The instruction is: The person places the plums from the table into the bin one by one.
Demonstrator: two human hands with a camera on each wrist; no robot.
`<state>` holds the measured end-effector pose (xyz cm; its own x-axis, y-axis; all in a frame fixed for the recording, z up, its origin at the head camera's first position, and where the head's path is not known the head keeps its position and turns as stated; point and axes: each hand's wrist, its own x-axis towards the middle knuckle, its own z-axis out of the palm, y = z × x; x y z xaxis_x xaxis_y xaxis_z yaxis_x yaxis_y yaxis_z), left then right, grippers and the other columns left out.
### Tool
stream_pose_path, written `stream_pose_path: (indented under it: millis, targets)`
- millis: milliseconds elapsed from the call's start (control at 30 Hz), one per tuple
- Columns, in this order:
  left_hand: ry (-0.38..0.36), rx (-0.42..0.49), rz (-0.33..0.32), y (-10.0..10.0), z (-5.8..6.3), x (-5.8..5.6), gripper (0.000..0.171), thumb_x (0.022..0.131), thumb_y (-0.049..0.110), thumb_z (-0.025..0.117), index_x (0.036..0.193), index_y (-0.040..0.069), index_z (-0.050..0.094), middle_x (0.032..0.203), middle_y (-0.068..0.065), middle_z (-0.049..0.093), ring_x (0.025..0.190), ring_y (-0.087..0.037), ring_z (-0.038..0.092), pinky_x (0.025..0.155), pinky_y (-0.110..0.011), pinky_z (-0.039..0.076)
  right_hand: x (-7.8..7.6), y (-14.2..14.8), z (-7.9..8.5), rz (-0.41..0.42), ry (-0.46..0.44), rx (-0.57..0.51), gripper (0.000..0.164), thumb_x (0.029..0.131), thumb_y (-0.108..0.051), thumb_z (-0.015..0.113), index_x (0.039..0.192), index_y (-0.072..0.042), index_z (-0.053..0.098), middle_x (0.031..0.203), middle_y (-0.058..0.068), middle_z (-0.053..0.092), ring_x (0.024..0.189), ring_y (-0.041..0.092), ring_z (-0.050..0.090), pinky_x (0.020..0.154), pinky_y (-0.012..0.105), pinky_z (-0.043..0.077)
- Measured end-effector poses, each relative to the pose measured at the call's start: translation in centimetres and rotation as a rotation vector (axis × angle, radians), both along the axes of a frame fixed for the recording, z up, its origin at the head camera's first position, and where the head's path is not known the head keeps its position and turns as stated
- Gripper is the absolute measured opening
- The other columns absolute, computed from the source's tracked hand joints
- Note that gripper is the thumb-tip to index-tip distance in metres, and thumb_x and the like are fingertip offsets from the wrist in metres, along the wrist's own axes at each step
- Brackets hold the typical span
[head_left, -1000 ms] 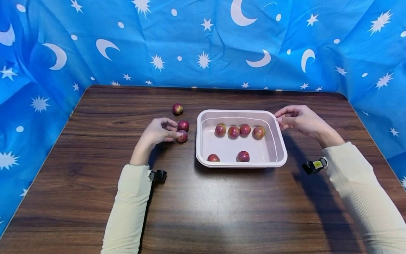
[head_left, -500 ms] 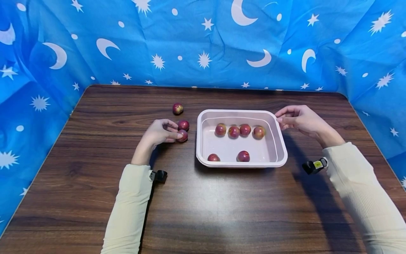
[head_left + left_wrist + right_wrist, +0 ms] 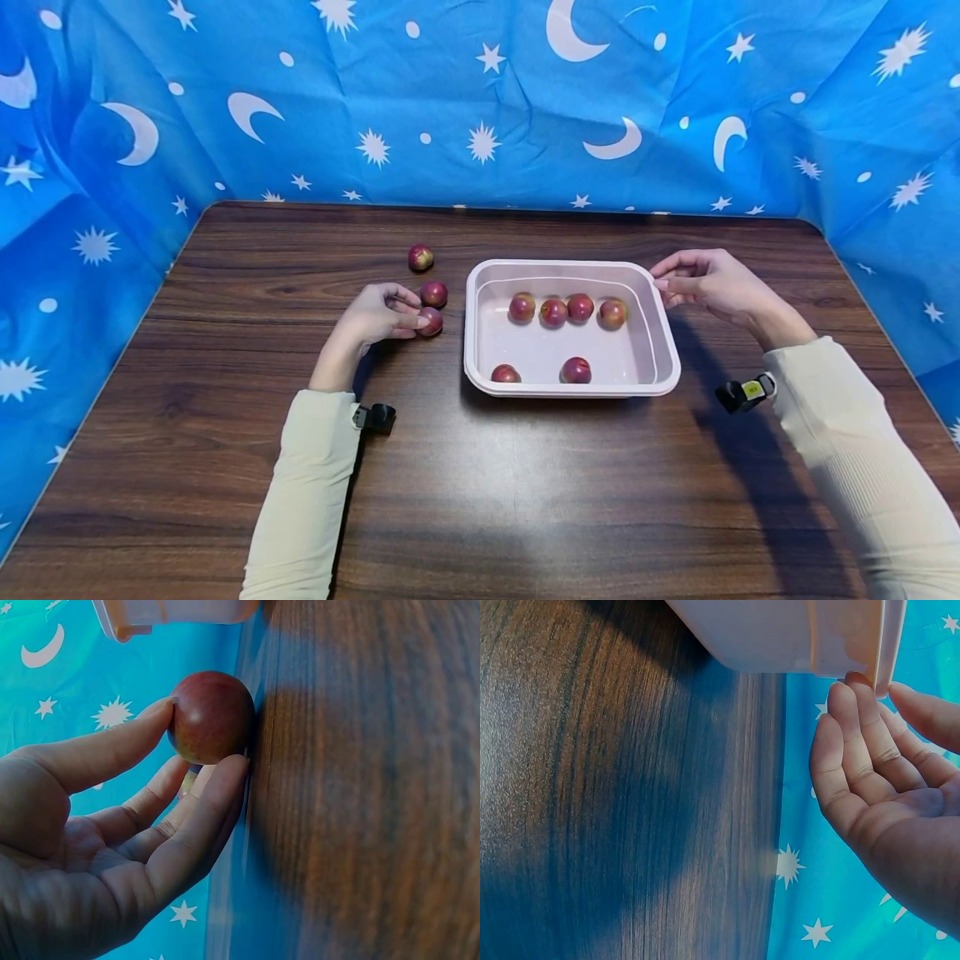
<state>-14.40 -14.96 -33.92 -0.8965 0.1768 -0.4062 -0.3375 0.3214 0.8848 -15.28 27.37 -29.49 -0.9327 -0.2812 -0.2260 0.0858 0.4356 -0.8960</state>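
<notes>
My left hand pinches a round red plum between the thumb and fingertips, low over the wooden table left of the white plastic container. Right behind that fruit lies a second plum, close to the fingers. Farther back is a third plum, red with a yellowish patch. At the container's right side, my right hand pinches the rim between thumb and fingertips. Inside the container, several plums form a row at the back, and two plums sit near the front wall.
The dark wood-grain table carries everything. A blue cloth with white moons and stars hangs behind it and along both sides. Black wrist cameras are strapped on both sleeves.
The left hand and its plum have shifted only very slightly. The right hand, the container and the fruit inside stay where they were.
</notes>
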Motion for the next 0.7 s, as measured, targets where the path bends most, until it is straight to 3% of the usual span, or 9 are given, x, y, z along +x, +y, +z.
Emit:
stream_pose_path:
  millis: [467, 700]
  targets:
    - [-0.009, -0.028, 0.003, -0.24, 0.06, 0.04, 0.032, 0.083, -0.003, 0.062, 0.111, -0.007, 0.048, 0.097, -0.018, 0.054, 0.078, -0.018, 0.060, 0.077, -0.034, 0.053, -0.03, -0.01, -0.14, -0.006, 0.002, -0.004, 0.017, 0.089, -0.003, 0.057, 0.103, 0.006, 0.058, 0.084, 0.003, 0.065, 0.070, 0.020, 0.062, 0.067, 0.033, 0.055]
    - [-0.008, -0.044, -0.011, -0.41, 0.34, 0.17, 0.038, 0.083, 0.002, 0.065, 0.116, -0.007, 0.047, 0.101, -0.018, 0.054, 0.083, -0.021, 0.059, 0.080, -0.034, 0.052, 0.06, -0.13, -0.04, -0.014, -0.006, -0.003, 0.018, 0.090, -0.004, 0.056, 0.104, 0.006, 0.057, 0.084, 0.004, 0.064, 0.069, 0.017, 0.062, 0.068, 0.034, 0.055]
